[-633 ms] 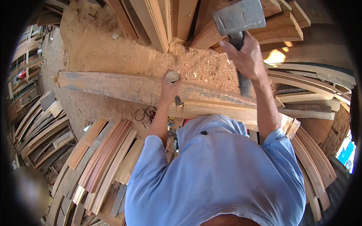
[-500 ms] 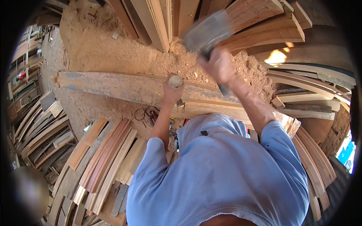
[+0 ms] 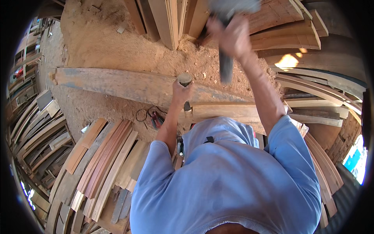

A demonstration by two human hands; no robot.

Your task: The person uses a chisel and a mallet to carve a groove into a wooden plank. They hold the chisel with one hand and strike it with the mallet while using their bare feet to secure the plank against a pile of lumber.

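Note:
My left hand (image 3: 182,93) is closed around an upright chisel (image 3: 184,78). Its round, worn handle top shows above my fist, and a dark bit of blade comes out below, at the end of a light wooden piece (image 3: 222,112). My right hand (image 3: 233,37), smeared by motion, grips the dark handle of a mallet (image 3: 226,68) raised up and to the right. The mallet's broad grey head is blurred at the top edge, apart from the chisel. A long weathered plank (image 3: 117,82) lies crosswise beyond and under my left hand.
Sawdust and shavings (image 3: 113,46) cover the ground ahead. Boards stand at the top (image 3: 167,23), and more are stacked at right (image 3: 311,101) and lower left (image 3: 105,156). Red-handled pliers (image 3: 156,120) and a dark cord lie left of my left forearm.
My right hand and the mallet have moved up and slightly right, away from the chisel. My left hand keeps its grip, and the whole view has shifted slightly.

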